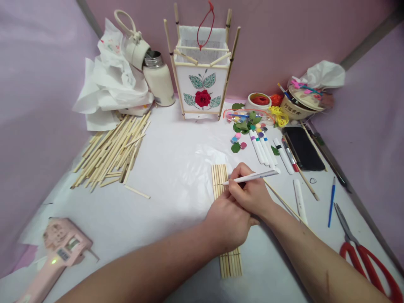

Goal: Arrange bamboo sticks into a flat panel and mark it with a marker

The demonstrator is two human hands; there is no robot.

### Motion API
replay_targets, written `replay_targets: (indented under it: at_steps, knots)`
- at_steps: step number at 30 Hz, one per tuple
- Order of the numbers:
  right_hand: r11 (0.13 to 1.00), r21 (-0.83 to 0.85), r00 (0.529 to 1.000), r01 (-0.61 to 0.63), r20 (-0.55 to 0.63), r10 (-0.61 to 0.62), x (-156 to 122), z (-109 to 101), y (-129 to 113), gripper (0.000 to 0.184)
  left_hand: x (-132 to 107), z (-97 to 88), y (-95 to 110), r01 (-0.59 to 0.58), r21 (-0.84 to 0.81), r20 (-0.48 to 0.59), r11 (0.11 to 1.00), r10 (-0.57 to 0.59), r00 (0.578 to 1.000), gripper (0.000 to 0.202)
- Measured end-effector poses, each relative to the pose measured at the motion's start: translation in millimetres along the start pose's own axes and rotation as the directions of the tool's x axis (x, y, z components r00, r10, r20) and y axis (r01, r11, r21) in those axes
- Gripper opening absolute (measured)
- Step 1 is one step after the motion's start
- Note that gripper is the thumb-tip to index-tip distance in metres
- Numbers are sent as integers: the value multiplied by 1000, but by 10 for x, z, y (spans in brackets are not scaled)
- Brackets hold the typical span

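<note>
A flat row of bamboo sticks (219, 176) lies side by side in the middle of the white table. My left hand (227, 222) rests on top of the row, fingers curled down over the sticks and pressing them flat. My right hand (250, 191) is closed in a writing grip on a white marker pen (252, 176), whose tip touches the sticks near the row's far end.
A loose pile of bamboo sticks (112, 149) lies at the left. A pink glue gun (59, 252) sits front left. A paper lantern (202, 69) stands at the back. Markers (265, 149), a phone (303, 147) and red scissors (366, 256) lie at the right.
</note>
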State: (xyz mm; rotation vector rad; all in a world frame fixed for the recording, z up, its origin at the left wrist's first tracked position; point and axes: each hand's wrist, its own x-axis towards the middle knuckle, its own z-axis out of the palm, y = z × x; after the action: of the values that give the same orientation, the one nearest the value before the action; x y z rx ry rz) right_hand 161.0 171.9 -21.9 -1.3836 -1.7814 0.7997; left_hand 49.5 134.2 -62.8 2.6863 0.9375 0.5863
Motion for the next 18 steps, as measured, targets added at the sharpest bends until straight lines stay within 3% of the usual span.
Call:
replay_targets:
  at_steps: [9,18]
  knots:
    - [1000,11,1000,-14,-20,14,-4,-2,-8,15,3,-3,-8,-18,8,-21,1000,19,1000,34]
    - [1000,-5,1000,-19,-24,19,-4,-6,-18,14,13,-29,-2,-1,24,27,1000,0,1000,36]
